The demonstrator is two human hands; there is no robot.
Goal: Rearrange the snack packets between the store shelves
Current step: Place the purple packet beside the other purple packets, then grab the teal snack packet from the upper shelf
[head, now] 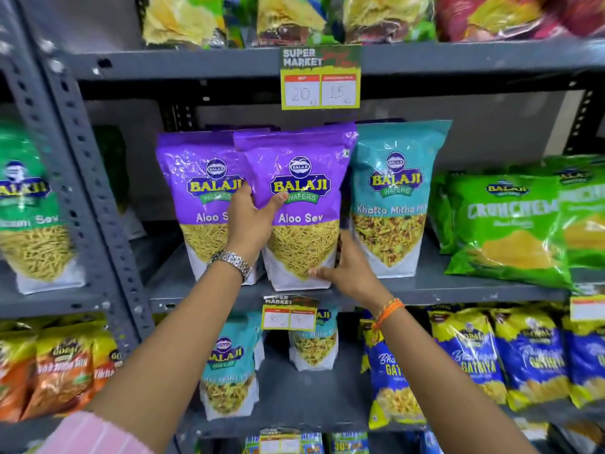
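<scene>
A purple Aloo Sev packet (pixel 302 178) stands upright on the middle shelf (pixel 458 286), in front of and overlapping a second purple Aloo Sev packet (pixel 193 191) to its left. My left hand (pixel 250 224), with a metal watch at the wrist, grips the front packet's left edge, thumb across its face. My right hand (pixel 345 270), with an orange thread band at the wrist, holds the same packet at its lower right corner. A teal Khatta Mitha Mix packet (pixel 393 198) stands right beside it.
Green Crunchem bags (pixel 504 231) lie at the right of this shelf. A price tag (pixel 320 77) hangs from the shelf above. Below are teal packets (pixel 229 371) and blue-yellow Gathiya bags (pixel 474 358). A grey perforated upright (pixel 85 178) separates the left bay with a green sev packet (pixel 29 208).
</scene>
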